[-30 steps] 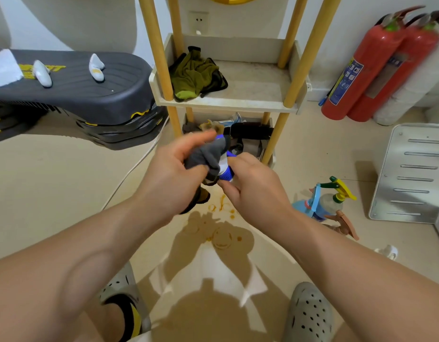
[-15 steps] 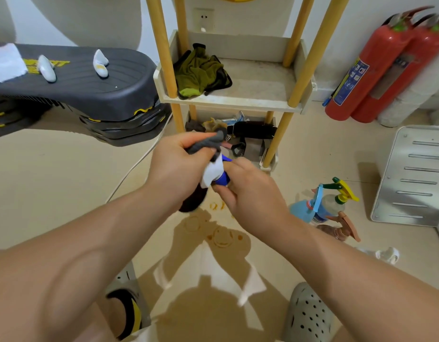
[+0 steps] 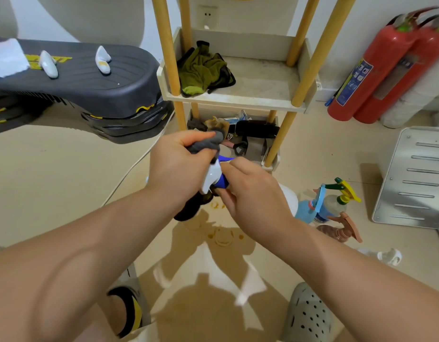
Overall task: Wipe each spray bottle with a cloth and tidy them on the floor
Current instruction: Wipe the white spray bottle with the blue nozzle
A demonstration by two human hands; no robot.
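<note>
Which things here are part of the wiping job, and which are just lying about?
Job: left hand gripping cloth, right hand holding bottle, floor bottles.
Lying about: extinguishers, green rag, shelf, metal panel.

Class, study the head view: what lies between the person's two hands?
Head view: a spray bottle with a white and blue top lies between the left hand, gripping a grey cloth, and the right hand.

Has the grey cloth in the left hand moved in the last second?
Yes. The grey cloth has slid up off the white-headed spray bottle, toward the yellow-posted shelf rack.
</note>
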